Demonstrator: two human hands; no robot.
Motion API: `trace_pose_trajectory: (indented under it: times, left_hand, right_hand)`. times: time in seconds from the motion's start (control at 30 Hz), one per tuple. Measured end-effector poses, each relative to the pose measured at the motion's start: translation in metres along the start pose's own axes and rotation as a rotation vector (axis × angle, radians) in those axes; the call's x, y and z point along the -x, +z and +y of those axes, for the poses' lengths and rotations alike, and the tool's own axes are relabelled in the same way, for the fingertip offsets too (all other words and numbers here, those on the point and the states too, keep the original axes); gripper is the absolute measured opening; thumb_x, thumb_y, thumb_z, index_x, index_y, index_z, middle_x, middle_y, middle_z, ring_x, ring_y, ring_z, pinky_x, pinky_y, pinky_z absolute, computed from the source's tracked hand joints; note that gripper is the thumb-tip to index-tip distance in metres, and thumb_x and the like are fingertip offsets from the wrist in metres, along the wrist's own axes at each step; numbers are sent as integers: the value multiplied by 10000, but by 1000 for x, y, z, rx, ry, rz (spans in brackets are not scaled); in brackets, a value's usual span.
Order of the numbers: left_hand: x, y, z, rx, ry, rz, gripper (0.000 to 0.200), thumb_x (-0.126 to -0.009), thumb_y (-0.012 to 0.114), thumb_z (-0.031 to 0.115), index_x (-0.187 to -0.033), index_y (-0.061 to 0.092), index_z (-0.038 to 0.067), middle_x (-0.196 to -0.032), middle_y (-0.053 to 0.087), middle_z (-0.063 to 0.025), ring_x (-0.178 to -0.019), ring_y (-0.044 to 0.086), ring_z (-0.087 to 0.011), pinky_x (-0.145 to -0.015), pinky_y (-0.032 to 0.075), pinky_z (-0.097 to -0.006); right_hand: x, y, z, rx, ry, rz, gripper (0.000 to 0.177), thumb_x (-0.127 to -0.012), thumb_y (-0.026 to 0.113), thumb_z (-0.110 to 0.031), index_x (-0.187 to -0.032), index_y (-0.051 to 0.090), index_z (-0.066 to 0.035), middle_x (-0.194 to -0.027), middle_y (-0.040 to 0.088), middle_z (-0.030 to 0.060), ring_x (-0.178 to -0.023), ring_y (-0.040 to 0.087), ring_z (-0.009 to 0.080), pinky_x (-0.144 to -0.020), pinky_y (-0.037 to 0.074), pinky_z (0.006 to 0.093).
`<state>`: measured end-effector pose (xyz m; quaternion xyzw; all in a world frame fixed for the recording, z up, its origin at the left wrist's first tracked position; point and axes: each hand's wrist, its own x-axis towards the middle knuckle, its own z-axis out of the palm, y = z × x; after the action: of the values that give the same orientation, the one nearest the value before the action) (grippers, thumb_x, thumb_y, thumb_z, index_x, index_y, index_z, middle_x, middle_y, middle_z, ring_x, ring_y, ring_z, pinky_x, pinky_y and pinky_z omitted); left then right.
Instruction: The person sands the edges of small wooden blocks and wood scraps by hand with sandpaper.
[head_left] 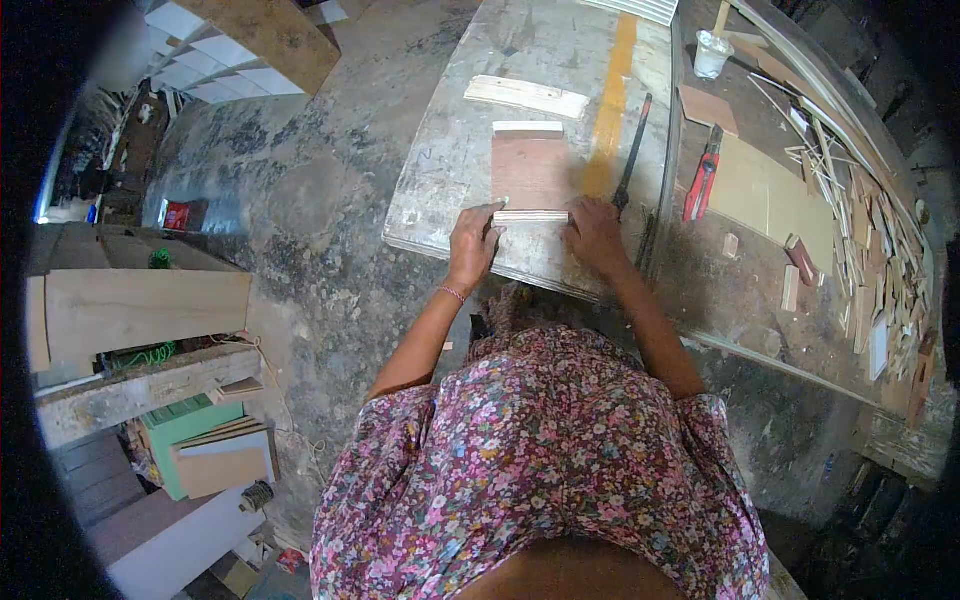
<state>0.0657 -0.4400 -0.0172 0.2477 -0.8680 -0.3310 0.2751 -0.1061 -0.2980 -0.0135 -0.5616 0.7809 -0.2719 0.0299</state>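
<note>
A reddish-brown wooden panel (528, 170) lies flat on the worn grey table (440, 180). A pale strip (528, 130) runs along its far edge and a layered plywood strip (531, 216) along its near edge. My left hand (474, 243) pinches the left end of the near strip between thumb and fingers. At the strip's right end is my right hand (597, 232), with bent fingers pressed around it. Beyond the panel lies a light wooden piece (527, 97). A dark metal bar (635, 150) rests just past my right hand.
On the adjoining table at the right are a red cutter (703, 175), a yellowish board (775, 190), a white cup (712, 54) and piled wood scraps (870, 240). Boards (150, 305) and a green box (175, 440) stand at the left.
</note>
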Motion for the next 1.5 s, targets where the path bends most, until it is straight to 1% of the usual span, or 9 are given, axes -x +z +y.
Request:
trace_pose_trajectory:
  times: [0.37, 0.7, 0.83, 0.97, 1.07, 1.2, 1.23, 1.33, 1.5]
  left_hand:
    - [1, 2, -5, -30, 68, 76, 389, -692, 665, 29, -1070, 584, 70, -837, 580, -117, -721, 543, -235, -662, 461, -322]
    - [1, -1, -2, -22, 62, 33, 417, -699, 663, 47, -1103, 565, 74, -884, 579, -133, -784, 545, -261, -711, 454, -333]
    - [0, -12, 8, 19, -23, -107, 470, -701, 551, -52, -1160, 496, 34, -989, 551, -166, -883, 523, -317, -796, 435, -359]
    - [1, -23, 3, 94, -5, -56, 447, -712, 420, -97, -1149, 470, -17, -1028, 549, -202, -957, 548, -313, -830, 436, -353]
    - [0, -23, -30, 125, -67, 4, 414, -764, 398, -94, -1170, 440, -30, -1076, 579, -169, -972, 572, -224, -854, 435, -299]
    - [-28, -22, -33, 234, -153, 20, 343, -823, 391, -60, -1164, 431, -61, -1149, 556, -157, -1027, 549, -213, -882, 422, -290]
    - [-38, -16, -28, 271, -98, 121, 323, -758, 457, -62, -1075, 516, -41, -1014, 592, -183, -950, 571, -293, -854, 436, -344]
    - [-68, -19, 0, -39, 101, 92, 306, -753, 496, -28, -1056, 539, -20, -964, 590, -180, -927, 549, -326, -841, 425, -380]
    - [-119, 12, 25, -47, 369, 22, 260, -765, 520, 57, -1017, 569, 16, -934, 592, -172, -874, 547, -340, -806, 429, -395]
  right_hand:
    - [-2, 13, 7, 58, -58, 49, 353, -684, 650, -199, -982, 522, -61, -969, 535, 128, -949, 502, 312, -839, 348, 432]
    - [-4, 7, 4, 44, -60, 19, 366, -647, 677, -225, -928, 539, -37, -955, 535, 135, -939, 497, 307, -845, 367, 414]
    - [-6, 8, 6, -2, -99, 6, 410, -612, 698, -237, -933, 540, -36, -962, 535, 146, -959, 495, 315, -867, 366, 410]
    - [-1, -14, -4, -159, -32, 11, 425, -647, 690, -268, -952, 535, -16, -969, 537, 171, -975, 490, 343, -852, 382, 411]
    - [1, -18, 3, -354, 92, 84, 370, -727, 635, -258, -973, 525, -5, -950, 537, 196, -924, 512, 362, -805, 409, 419]
    - [-12, -14, 23, -383, 280, 151, 300, -801, 571, -216, -1000, 525, 4, -933, 556, 195, -869, 550, 345, -773, 434, 398]
    - [-19, -16, 24, -369, 330, 154, 296, -807, 568, -210, -1005, 527, 5, -937, 564, 187, -864, 560, 333, -776, 437, 385]
    - [-33, -18, 22, -279, 354, 145, 262, -824, 547, -191, -991, 538, 10, -891, 576, 192, -853, 566, 336, -766, 436, 389]
    - [-49, -8, 27, -286, 225, 250, 276, -826, 559, -207, -1001, 535, 4, -909, 571, 192, -860, 567, 344, -759, 441, 399]
